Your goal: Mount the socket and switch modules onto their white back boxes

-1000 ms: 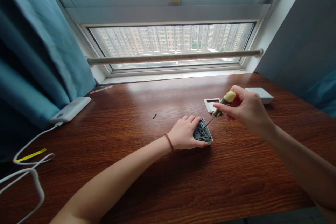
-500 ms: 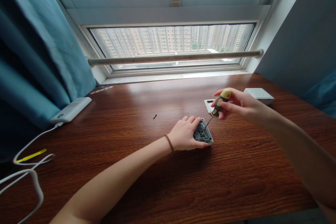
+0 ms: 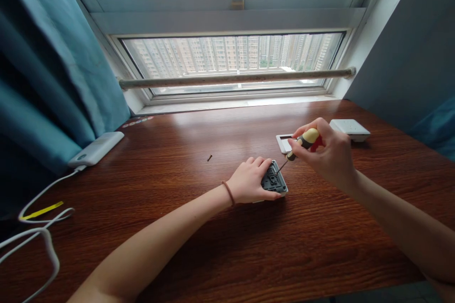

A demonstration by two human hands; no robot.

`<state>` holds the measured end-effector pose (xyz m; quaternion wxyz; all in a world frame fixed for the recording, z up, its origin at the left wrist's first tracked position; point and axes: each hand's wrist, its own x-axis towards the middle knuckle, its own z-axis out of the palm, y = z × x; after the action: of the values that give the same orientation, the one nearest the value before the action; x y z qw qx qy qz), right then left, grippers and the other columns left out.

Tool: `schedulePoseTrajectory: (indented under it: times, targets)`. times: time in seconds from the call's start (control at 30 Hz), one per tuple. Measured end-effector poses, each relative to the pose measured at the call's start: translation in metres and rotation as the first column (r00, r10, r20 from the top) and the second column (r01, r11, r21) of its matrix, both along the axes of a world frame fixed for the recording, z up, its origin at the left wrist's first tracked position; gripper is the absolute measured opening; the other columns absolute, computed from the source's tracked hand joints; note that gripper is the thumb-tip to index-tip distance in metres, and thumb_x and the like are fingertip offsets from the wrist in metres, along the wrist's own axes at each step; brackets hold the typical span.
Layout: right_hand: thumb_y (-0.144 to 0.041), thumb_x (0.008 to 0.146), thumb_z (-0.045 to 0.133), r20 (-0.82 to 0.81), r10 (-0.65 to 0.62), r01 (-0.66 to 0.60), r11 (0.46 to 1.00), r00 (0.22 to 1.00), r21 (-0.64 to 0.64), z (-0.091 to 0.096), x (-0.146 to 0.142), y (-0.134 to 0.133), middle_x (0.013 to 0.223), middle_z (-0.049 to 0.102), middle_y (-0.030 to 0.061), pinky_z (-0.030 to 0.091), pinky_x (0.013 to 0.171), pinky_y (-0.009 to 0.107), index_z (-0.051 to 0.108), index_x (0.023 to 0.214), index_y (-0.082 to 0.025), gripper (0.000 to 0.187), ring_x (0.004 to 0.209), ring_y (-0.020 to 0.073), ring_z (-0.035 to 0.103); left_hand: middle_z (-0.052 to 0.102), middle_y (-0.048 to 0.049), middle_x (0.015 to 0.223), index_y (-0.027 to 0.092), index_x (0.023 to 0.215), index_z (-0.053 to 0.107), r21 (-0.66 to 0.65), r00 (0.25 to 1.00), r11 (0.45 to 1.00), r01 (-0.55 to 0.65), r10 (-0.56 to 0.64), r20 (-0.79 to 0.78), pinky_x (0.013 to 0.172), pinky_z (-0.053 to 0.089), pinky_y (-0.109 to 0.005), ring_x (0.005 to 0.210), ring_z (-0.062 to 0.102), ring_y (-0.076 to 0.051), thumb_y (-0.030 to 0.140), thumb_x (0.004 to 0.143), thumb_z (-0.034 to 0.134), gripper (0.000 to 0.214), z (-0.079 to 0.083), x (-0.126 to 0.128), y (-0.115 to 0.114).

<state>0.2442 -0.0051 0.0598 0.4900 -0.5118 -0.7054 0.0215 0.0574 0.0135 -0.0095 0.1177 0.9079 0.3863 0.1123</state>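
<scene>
My left hand (image 3: pixel 250 180) is closed around the left side of a small square electrical fitting, probably a wall socket or switch (image 3: pixel 279 184), with a white rim and a grey inner face. It lies on the brown wooden table (image 3: pixel 159 246). In my right hand (image 3: pixel 330 151) is a screwdriver (image 3: pixel 309 138) with a yellow and dark grey handle. Its thin shaft slants down to the left, and the tip touches the middle of the grey face. A white frame (image 3: pixel 283 143) lies just behind, partly covered by my right hand.
A single screw (image 3: pixel 209 157) lies left of the fitting. Behind my right hand sits a white square box-like piece (image 3: pixel 350 129). At the left are a white power strip or adapter (image 3: pixel 97 148), its white cable (image 3: pixel 50 246) and a yellow strip (image 3: pixel 42 210). A window rail (image 3: pixel 234 78) crosses behind the table.
My right hand has turned about the screwdriver handle, its back now rolled upward and the handle leaning further right. The tip stays on the fitting, and my left hand has not moved.
</scene>
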Motion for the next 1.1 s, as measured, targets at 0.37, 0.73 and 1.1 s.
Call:
schedulePoseTrajectory:
  times: [0.37, 0.73, 1.1]
  targets:
    - [-0.027, 0.085, 0.055, -0.47, 0.543, -0.717, 0.557, 0.696, -0.42, 0.021, 0.024, 0.007, 0.101, 0.059, 0.0073, 0.057, 0.063, 0.032, 0.038, 0.125, -0.022, 0.044, 0.069, 0.0143, 0.065, 0.052, -0.0085, 0.112, 0.021, 0.125, 0.04, 0.012, 1.0, 1.0, -0.002, 0.002, -0.002, 0.089, 0.042, -0.042, 0.098, 0.048, -0.028, 0.07, 0.063, 0.057, 0.081, -0.001, -0.001, 0.0]
    - [-0.03, 0.066, 0.072, -0.068, -0.058, 0.059, 0.998, 0.996, 0.008, -0.004, 0.003, 0.006, 0.057, 0.054, -0.0048, 0.039, 0.044, 0.022, 0.046, 0.069, -0.021, 0.028, 0.047, 0.0083, 0.046, 0.052, -0.0088, 0.113, 0.021, 0.126, 0.04, 0.012, 1.0, 1.0, -0.003, 0.003, -0.005, 0.088, 0.043, -0.041, 0.098, 0.048, -0.028, 0.071, 0.063, 0.056, 0.082, 0.0, -0.001, 0.0]
    - [-0.029, 0.082, 0.058, -0.377, 0.549, -0.665, 0.583, 0.746, -0.467, 0.023, 0.026, 0.004, 0.095, 0.062, 0.0051, 0.056, 0.064, 0.03, 0.043, 0.118, -0.022, 0.039, 0.07, 0.0135, 0.063, 0.052, -0.008, 0.111, 0.023, 0.126, 0.039, 0.002, 1.0, 1.0, 0.0, 0.0, 0.001, 0.088, 0.042, -0.041, 0.098, 0.048, -0.028, 0.07, 0.063, 0.056, 0.081, -0.001, -0.002, 0.0]
